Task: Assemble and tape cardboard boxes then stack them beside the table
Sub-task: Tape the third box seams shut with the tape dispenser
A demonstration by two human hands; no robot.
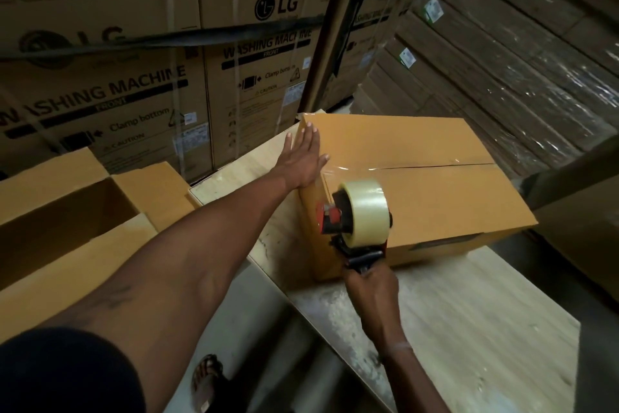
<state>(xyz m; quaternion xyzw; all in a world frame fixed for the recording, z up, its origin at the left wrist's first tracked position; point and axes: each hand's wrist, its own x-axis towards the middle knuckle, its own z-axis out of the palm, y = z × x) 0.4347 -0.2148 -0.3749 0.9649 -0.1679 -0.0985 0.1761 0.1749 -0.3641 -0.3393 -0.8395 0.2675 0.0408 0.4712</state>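
A closed brown cardboard box (pixel 428 198) lies on the pale wooden table (pixel 469 319). Clear tape runs along its top seam. My left hand (pixel 301 158) presses flat with straight fingers on the box's near left top edge. My right hand (pixel 371 292) grips the handle of a red and black tape dispenser (pixel 355 218), which carries a roll of clear tape and sits against the box's near side, below the seam's end.
Open-topped brown boxes (pixel 67 221) stand to the left beside the table. Large printed washing machine cartons (pixel 134 61) line the back. Wrapped stacks of flat cardboard (pixel 502 54) fill the right. A sandalled foot (pixel 207 382) shows on the floor below.
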